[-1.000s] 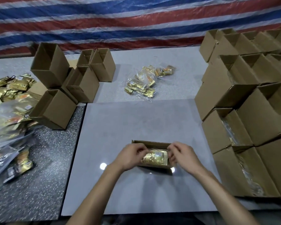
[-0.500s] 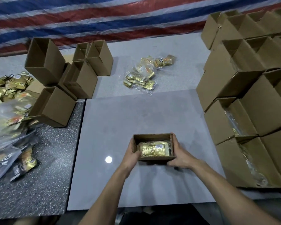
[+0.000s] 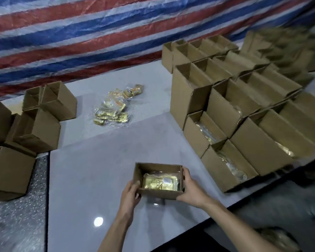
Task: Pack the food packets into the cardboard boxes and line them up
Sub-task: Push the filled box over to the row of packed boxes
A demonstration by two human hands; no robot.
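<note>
Now we grip the box (image 3: 160,194) at both ends, left hand (image 3: 130,192) and right hand (image 3: 191,190) each curled round a wall. It (gold packets (image 3: 160,181) inside) is over the near part of the table (image 3: 98,170).

It was a makeshift packing workshop. Open cardboard boxes (image 3: 224,106) stood in stacked rows to the right of the right hand (image 3: 191,190). Empty boxes (image 3: 38,131) were heaped left of the left hand (image 3: 130,193). Beyond both, gold food packets (image 3: 113,110) lay loose on the grey table (image 3: 91,175), and a striped tarpaulin (image 3: 98,33) served as the wall.
</note>
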